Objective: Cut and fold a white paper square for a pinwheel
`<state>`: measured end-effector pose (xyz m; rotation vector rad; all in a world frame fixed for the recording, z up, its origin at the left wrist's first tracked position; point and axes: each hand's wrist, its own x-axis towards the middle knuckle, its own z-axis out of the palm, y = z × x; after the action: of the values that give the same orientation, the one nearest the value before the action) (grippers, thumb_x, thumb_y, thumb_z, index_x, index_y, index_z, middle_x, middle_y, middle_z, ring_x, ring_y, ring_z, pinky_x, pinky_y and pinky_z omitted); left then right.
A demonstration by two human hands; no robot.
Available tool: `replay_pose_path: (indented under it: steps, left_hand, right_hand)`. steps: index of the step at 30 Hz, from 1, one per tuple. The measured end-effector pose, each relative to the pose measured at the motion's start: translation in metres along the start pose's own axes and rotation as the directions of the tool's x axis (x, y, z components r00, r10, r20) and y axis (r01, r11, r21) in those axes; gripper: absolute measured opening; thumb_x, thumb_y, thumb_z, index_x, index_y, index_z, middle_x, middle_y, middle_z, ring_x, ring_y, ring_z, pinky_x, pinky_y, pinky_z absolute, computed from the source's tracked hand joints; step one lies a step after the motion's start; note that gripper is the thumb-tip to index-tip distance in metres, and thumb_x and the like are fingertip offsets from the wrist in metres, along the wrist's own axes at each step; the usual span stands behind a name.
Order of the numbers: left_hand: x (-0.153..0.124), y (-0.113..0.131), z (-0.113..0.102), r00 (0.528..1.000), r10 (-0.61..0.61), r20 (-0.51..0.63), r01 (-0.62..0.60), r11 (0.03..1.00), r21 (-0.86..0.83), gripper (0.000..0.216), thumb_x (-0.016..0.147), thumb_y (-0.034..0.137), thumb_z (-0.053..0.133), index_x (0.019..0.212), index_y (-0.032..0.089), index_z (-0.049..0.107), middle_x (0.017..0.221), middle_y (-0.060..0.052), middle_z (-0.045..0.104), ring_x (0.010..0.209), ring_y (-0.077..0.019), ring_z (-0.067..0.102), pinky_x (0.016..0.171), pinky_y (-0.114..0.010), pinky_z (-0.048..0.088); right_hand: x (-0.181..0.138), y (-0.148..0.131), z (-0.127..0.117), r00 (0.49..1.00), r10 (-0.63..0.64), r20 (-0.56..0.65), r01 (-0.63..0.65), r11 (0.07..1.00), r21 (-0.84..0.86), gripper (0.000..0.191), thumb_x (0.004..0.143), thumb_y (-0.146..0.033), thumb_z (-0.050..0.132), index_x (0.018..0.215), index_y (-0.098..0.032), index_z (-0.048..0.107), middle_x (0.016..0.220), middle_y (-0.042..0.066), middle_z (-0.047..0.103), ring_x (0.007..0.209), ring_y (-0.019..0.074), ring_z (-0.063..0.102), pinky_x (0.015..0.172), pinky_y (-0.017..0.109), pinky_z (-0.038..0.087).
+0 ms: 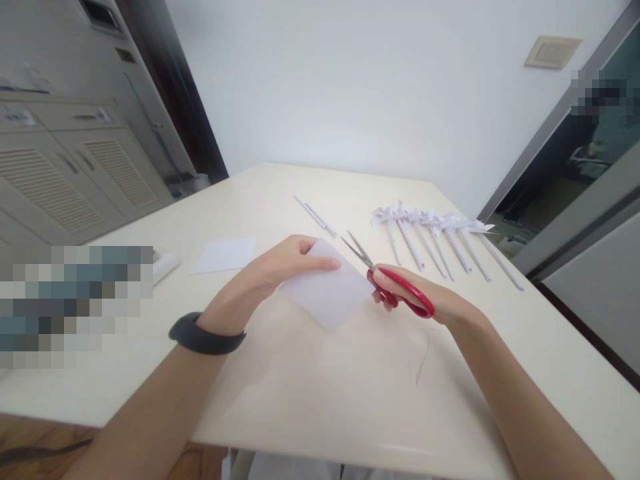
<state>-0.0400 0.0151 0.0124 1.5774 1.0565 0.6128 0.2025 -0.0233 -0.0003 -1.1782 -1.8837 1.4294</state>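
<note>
My left hand (pixel 300 260) pinches a square sheet of white paper (pixel 327 297) near its far corner, with the thumb lying on top. The paper is held above the table, one corner pointing toward me. In my right hand (pixel 415 287) is a pair of scissors (pixel 407 290) with red handles. Their blades are parted slightly and point away to the left, by the paper's right edge. From this view I cannot tell whether the blades touch the paper. Thin paper strips (pixel 423 360) lie on the table below my right hand.
Several paper pinwheels (pixel 435 223) on rolled paper sticks lie in a row at the right. Rolled paper sticks (pixel 315 215) rest near the table's middle. White paper (pixel 223 255) lies at the left, near a pixelated area. A wall (pixel 325 87) stands behind the white table (pixel 300 400).
</note>
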Motion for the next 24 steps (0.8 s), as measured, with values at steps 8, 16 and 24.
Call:
replay_pose_path:
  steps: [8, 16, 24]
  left_hand:
    - [-0.0017, 0.0017, 0.0006, 0.999, -0.009, -0.040, 0.009, 1.000, -0.006, 0.022, 0.074, 0.040, 0.073, 0.074, 0.018, 0.068, 0.066, 0.002, 0.067, 0.054, -0.0105, 0.062, 0.047, -0.017, 0.043]
    - [-0.0005, 0.0042, 0.0033, 0.996, -0.079, -0.046, 0.078, 0.997, -0.028, 0.023, 0.068, 0.035, 0.075, 0.082, 0.017, 0.069, 0.075, -0.003, 0.072, 0.065, -0.0188, 0.068, 0.050, -0.022, 0.048]
    - [-0.0011, 0.0028, 0.0035, 0.995, -0.089, -0.039, 0.088, 0.996, -0.026, 0.025, 0.069, 0.039, 0.073, 0.080, 0.017, 0.069, 0.074, -0.004, 0.071, 0.063, -0.0197, 0.068, 0.049, -0.024, 0.047]
  right_hand:
    - [-0.0013, -0.0036, 0.0070, 0.989, 0.045, 0.142, -0.040, 0.999, -0.034, 0.027, 0.092, -0.044, 0.052, 0.079, -0.020, 0.051, 0.080, -0.002, 0.052, 0.069, 0.0116, 0.052, 0.064, 0.025, 0.041]
    - [0.0008, -0.0005, 0.0064, 0.988, 0.033, 0.151, -0.027, 0.999, -0.040, 0.029, 0.092, -0.046, 0.051, 0.077, -0.020, 0.050, 0.077, -0.002, 0.049, 0.067, 0.0119, 0.051, 0.065, 0.026, 0.042]
    - [0.0002, -0.0046, 0.0072, 0.992, 0.047, 0.120, -0.039, 0.997, -0.068, 0.035, 0.088, -0.051, 0.054, 0.072, -0.020, 0.048, 0.071, -0.001, 0.048, 0.064, 0.0135, 0.048, 0.061, 0.026, 0.042]
